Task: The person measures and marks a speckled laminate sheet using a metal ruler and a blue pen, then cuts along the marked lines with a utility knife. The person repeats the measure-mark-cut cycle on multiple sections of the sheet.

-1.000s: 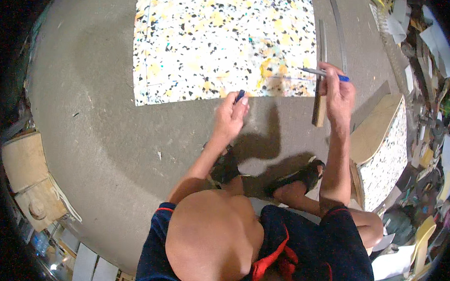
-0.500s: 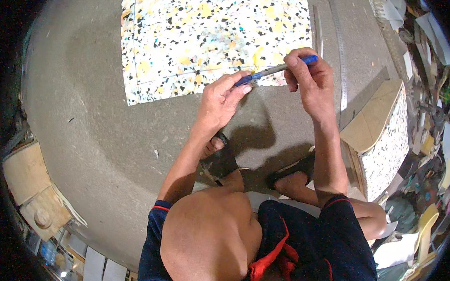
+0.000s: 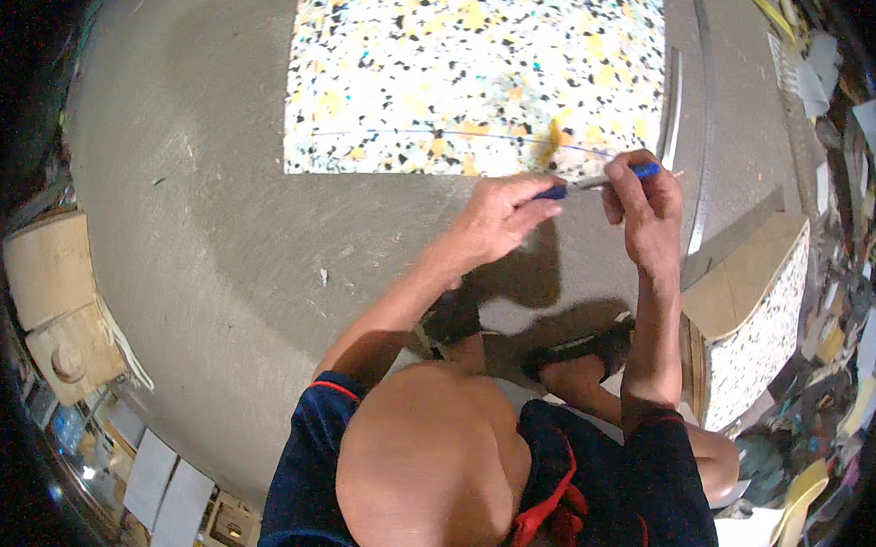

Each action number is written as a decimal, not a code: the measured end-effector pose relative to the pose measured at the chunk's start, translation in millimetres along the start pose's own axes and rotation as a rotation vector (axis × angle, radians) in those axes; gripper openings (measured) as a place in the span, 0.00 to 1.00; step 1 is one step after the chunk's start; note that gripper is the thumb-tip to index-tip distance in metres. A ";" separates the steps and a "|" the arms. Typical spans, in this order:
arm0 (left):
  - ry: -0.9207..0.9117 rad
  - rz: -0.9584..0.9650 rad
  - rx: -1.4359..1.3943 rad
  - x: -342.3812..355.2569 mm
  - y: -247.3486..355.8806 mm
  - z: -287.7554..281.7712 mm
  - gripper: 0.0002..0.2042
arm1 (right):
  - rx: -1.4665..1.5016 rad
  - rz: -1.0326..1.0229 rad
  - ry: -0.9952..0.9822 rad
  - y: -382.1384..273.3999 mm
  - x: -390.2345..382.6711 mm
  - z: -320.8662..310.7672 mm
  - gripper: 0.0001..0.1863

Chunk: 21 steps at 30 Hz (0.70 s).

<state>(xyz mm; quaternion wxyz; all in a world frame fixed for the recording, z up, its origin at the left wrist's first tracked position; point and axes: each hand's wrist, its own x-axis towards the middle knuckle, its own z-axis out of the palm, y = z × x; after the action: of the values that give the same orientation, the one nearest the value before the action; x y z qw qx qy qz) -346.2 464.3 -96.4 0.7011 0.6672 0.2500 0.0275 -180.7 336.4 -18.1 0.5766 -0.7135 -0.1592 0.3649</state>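
My left hand (image 3: 503, 218) pinches the dark blue end (image 3: 552, 193) of a pen, perhaps its cap. The fingers of my right hand (image 3: 649, 211) are closed on the pen's pale grey barrel (image 3: 586, 185) and the brighter blue part at its other end. Whether the dark blue end is separate from the barrel, I cannot tell. Both hands are at the near edge of a speckled foam sheet (image 3: 397, 79), white with yellow and black bits, lying on the floor. A thin blue line runs along its near edge, and a yellow smear marks it near my right hand.
Right of the sheet lie a long metal ruler (image 3: 704, 119) and a narrow strip (image 3: 672, 108). A speckled foam-sided block (image 3: 754, 333) stands beside my right leg. Scraps (image 3: 849, 259) are heaped along the right. Wooden pieces (image 3: 52, 274) lie at the left on the concrete floor (image 3: 199, 217).
Both hands have come slightly nearer to me relative to the sheet, the pen still between them. The whole view has shifted, so the sheet appears farther right.
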 end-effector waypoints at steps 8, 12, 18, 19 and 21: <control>0.134 0.391 0.214 -22.9 10.2 1.4 0.11 | 0.251 0.058 0.170 35.5 -30.0 31.6 0.09; -0.015 0.202 0.272 -28.2 -1.7 14.7 0.12 | 0.421 0.120 0.133 46.2 -28.4 23.8 0.09; 0.027 0.125 0.347 -19.6 -16.9 26.9 0.12 | 0.313 0.335 0.081 38.5 -17.5 8.2 0.08; -0.027 0.198 0.403 -13.9 -19.3 26.0 0.11 | 0.350 0.315 0.108 38.2 -17.3 8.9 0.09; 0.101 0.279 0.437 -6.2 -22.7 26.9 0.10 | 0.385 0.326 0.197 41.7 -12.4 8.6 0.10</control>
<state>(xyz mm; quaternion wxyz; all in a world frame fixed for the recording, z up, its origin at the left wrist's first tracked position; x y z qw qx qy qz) -347.9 434.8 -116.4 0.5163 0.8287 0.1903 0.1026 -203.3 322.6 -53.7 0.6481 -0.6388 0.0873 0.4053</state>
